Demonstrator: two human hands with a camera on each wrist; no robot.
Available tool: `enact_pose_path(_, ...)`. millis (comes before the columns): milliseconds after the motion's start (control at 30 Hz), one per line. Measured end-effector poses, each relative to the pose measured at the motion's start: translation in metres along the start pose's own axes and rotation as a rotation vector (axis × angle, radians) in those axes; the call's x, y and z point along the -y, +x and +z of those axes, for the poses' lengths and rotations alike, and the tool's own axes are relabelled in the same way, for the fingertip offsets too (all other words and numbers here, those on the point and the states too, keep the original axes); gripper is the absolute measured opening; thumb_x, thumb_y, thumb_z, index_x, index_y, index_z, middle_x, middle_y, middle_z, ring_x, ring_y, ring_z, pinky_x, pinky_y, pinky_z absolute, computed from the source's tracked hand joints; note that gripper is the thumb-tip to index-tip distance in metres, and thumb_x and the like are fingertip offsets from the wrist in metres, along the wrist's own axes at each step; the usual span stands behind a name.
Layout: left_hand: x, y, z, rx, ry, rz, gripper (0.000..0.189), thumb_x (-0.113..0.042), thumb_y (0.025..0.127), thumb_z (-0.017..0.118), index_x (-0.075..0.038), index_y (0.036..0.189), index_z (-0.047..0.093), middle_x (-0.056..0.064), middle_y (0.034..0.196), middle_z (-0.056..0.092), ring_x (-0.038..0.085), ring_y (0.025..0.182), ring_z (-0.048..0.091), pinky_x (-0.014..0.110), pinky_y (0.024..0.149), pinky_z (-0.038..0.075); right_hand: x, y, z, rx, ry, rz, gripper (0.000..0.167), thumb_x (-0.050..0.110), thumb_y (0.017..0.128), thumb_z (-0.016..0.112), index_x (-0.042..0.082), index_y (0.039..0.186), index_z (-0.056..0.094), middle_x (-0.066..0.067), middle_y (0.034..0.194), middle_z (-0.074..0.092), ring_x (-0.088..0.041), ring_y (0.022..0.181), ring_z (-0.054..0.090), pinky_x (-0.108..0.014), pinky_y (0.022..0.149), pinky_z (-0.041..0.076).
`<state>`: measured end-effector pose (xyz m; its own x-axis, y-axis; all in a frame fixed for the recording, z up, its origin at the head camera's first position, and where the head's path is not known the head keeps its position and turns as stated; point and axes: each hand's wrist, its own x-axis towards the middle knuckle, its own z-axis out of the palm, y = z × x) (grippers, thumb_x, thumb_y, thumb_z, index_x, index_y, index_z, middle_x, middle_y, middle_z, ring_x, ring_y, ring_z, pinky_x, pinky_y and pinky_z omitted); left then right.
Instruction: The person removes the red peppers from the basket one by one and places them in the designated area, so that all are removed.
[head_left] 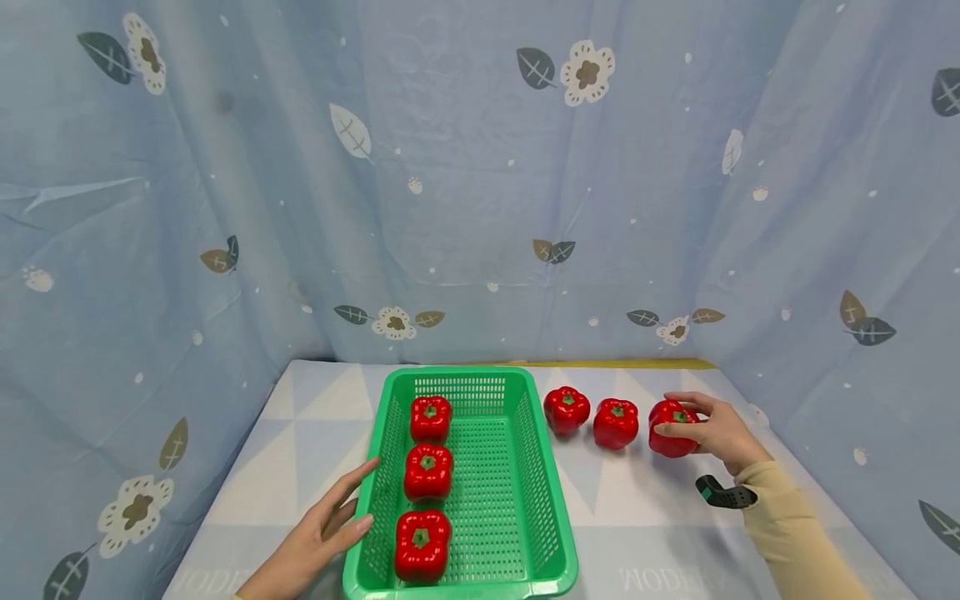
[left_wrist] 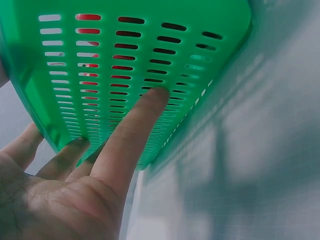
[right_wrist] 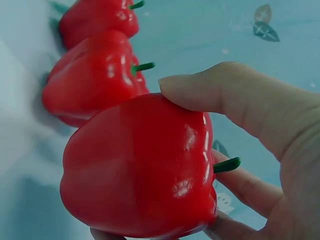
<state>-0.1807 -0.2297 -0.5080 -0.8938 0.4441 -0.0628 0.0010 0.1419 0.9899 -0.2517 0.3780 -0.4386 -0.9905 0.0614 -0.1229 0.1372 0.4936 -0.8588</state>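
Note:
My right hand [head_left: 716, 429] grips the rightmost red bell pepper [head_left: 671, 428], thumb on one side and fingers on the other. In the right wrist view that bell pepper [right_wrist: 140, 167] shows its green stem beside the palm. My left hand [head_left: 318, 529] is at the left side of a green plastic basket [head_left: 555, 500]. In the left wrist view its outstretched digits touch the slotted outer wall [left_wrist: 165, 55]. Inside the basket, three red bell peppers [head_left: 428, 472] stand in a column along the left side, stems up.
Two more red bell peppers, one by the basket's right rim [head_left: 567, 410] and one between it and my right hand [head_left: 616, 423], stand on the patterned tablecloth [head_left: 600, 492]. A blue floral curtain [head_left: 480, 192] surrounds the table's back and sides.

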Motion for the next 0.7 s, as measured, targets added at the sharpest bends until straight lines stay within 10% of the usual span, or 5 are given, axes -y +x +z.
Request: enact_pose_path(700,0.000,0.000,0.001,-0.019,0.001,-0.009,0.068,-0.021,0.118,0.053,-0.026,0.177,0.020,0.017,0.182,0.003,0.069,0.156,0.009,0.077,0.121,0.031,-0.016,0.007,0.008,0.005,-0.007,0.069,0.082,0.024,0.099,0.085,-0.007,0.162,0.042,-0.040,0.160,0.031,-0.052,0.129,0.054,-0.041,0.087,0.066)
